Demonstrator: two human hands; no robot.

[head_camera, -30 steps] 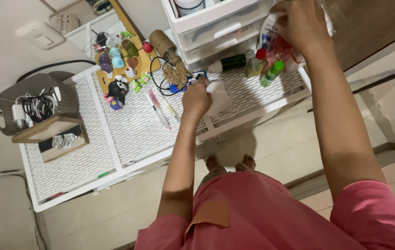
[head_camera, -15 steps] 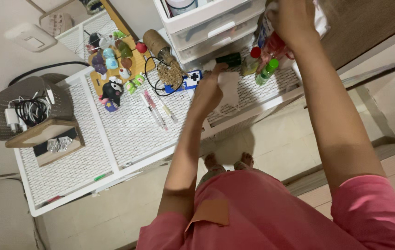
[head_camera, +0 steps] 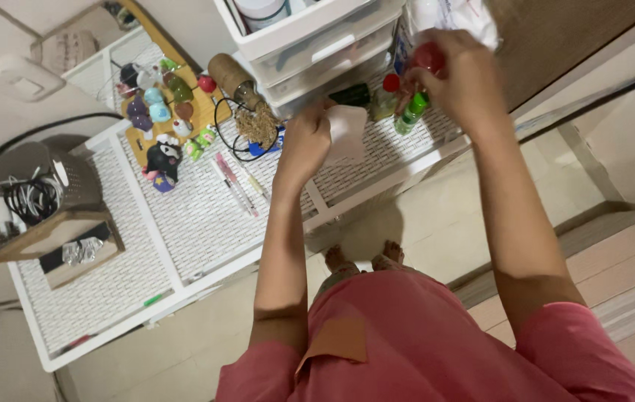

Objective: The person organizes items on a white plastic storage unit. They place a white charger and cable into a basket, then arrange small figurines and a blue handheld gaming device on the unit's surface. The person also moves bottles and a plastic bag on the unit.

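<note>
White cloth | left hand is pinching it, grip closed | probably soft, light; take an edge | right hand is clasping red-capped bottle | white woven surface

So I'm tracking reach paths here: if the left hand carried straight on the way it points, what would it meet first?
Probably the white drawer unit. The left hand, holding a white cloth, points up the shelf top toward it; a small dark object sits between, though depth is unclear.
</note>
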